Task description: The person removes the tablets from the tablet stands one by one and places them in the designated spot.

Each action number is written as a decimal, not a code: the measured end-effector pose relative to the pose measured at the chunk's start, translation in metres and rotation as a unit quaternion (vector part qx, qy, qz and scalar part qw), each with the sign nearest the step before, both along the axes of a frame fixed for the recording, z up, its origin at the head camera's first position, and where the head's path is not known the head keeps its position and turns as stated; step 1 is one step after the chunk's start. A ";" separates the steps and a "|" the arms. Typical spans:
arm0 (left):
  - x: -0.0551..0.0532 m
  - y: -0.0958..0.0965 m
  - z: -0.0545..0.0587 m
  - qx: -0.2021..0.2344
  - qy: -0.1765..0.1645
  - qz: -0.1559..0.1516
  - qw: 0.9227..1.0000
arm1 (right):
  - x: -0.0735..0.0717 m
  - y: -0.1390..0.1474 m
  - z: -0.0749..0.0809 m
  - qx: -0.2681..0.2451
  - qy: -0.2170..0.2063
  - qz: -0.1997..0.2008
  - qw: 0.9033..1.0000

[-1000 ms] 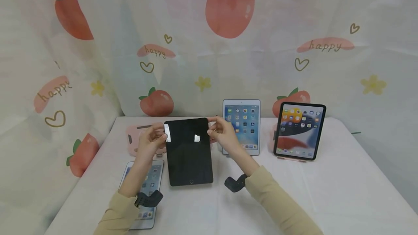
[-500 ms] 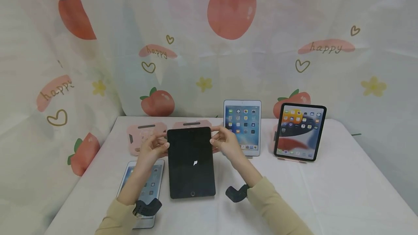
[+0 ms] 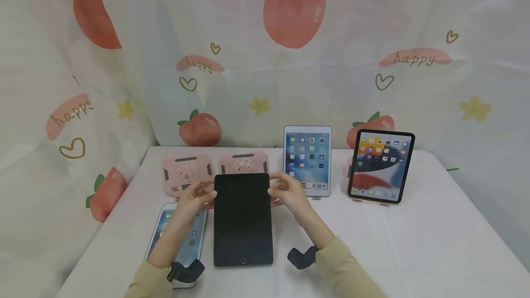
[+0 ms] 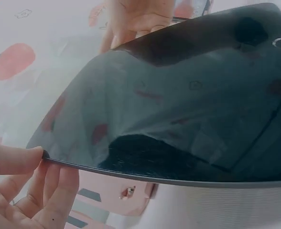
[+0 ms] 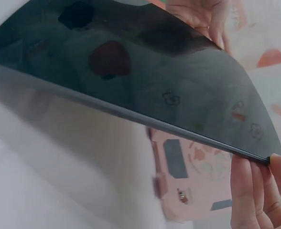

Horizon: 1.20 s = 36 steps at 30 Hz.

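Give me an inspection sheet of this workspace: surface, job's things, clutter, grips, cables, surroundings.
Surface: white-covered table, lightly creased.
Job's things: black tablet, screen dark; contact of its lower edge with the table unclear. Two pink holders beyond it.
Clutter: white tablet lying at left, partly hidden; another white tablet and a black-framed tablet propped up at the back right, showing icons.
Grips: left hand and right hand each pinch a side edge near the black tablet's top.
Cables: nothing seen.
Surroundings: pale fruit-print backdrop.
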<state>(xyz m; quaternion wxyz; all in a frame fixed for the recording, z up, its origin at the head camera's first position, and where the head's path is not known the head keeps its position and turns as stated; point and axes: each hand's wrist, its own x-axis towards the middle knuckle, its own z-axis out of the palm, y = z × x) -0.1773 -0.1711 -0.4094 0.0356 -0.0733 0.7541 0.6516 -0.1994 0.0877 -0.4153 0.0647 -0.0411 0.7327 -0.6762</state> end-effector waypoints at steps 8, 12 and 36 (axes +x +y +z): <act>0.004 -0.004 -0.011 -0.004 -0.013 -0.009 1.000 | 0.005 0.000 -0.013 -0.009 -0.015 0.015 1.000; 0.006 -0.006 -0.016 -0.010 -0.018 -0.010 1.000 | 0.006 -0.002 -0.017 -0.018 -0.019 0.023 0.999; 0.003 -0.004 -0.034 0.014 -0.075 -0.013 0.997 | 0.014 -0.002 -0.036 -0.028 -0.074 0.003 0.997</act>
